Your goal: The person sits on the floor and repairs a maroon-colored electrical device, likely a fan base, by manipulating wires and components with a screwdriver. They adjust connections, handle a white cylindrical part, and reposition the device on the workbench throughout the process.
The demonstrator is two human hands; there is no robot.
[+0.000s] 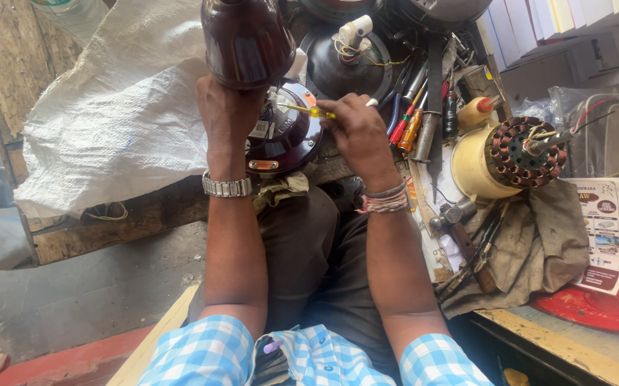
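Observation:
A dark maroon fan motor housing (288, 139) lies on the workbench in front of me. My left hand (225, 114) presses on its left side, beneath a glossy maroon cover (246, 41) that stands just above it. In my right hand (356, 132) I grip a yellow-handled screwdriver (308, 111), whose shaft points left into the top of the housing. A metal watch is on my left wrist and thread bands are on my right.
A white woven sack (120, 107) covers the left of the bench. Several screwdrivers and pliers (413, 118) lie right of my hand. A cream motor with copper windings (513, 154) sits on a grey cloth (538, 243), with a hammer (456, 218) and a printed leaflet (603, 232) nearby.

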